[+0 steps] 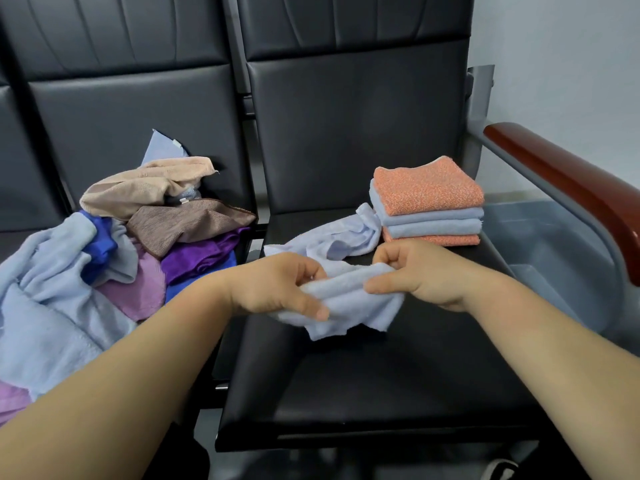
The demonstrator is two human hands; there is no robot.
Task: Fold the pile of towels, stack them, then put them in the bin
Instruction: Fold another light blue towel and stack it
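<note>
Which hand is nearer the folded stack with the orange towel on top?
Right. The right hand is just in front of the folded stack; the left hand is farther off to the left. Both pinch the light blue towel.

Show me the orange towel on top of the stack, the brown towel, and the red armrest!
orange towel (pixel 427 190), head view, middle of its top face.
brown towel (pixel 187 223), head view, middle of its striped surface.
red armrest (pixel 568 187), head view, middle of its wooden top.

Left forearm (pixel 138 362) and right forearm (pixel 554 344) bare — left hand (pixel 277 289), right hand (pixel 426 275) likewise, fingers (pixel 313 307) short-nailed.
</note>
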